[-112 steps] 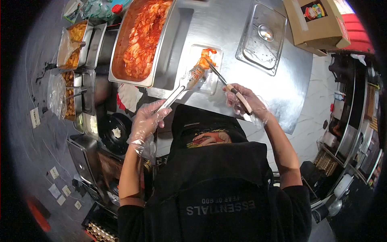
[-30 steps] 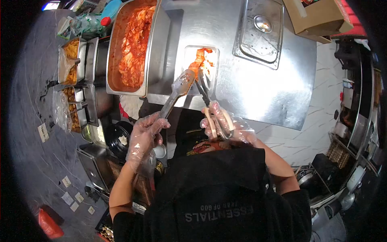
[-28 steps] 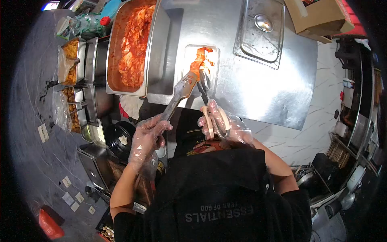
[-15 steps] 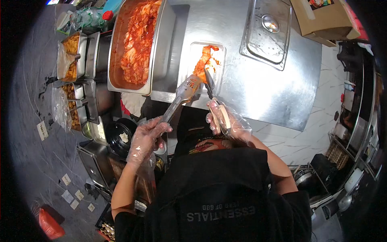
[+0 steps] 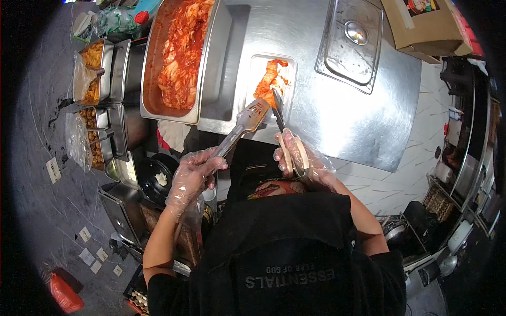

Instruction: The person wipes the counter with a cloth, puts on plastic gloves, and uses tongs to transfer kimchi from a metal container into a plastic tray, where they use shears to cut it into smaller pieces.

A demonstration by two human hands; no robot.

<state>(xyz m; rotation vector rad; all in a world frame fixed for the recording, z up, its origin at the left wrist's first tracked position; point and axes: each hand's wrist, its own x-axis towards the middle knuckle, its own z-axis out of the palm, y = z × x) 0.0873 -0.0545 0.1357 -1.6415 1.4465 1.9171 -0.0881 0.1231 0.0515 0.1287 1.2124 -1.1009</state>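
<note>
My left hand [image 5: 194, 176], in a clear plastic glove, is closed around metal tongs [image 5: 232, 138]. The tong tips reach the lower left end of a piece of kimchi [image 5: 268, 84] in a shallow tray [image 5: 250, 87]. Scissors [image 5: 286, 138] are in my gloved right hand [image 5: 303, 160], with fingers through the pale handles. Their blades are apart at the lower end of the kimchi. To the left of the tray, a deep metal container [image 5: 196, 108] holds much more red kimchi.
A metal lid [image 5: 348, 63] lies on the steel table [image 5: 337, 118], right of the tray. Beyond it stands a cardboard box [image 5: 429, 32]. Smaller food containers [image 5: 108, 71] line the left side, near a black pan [image 5: 153, 171].
The scissors' handles and blades have spread apart, and my right hand has shifted slightly right. The tong tips have turned a little beside the kimchi.
</note>
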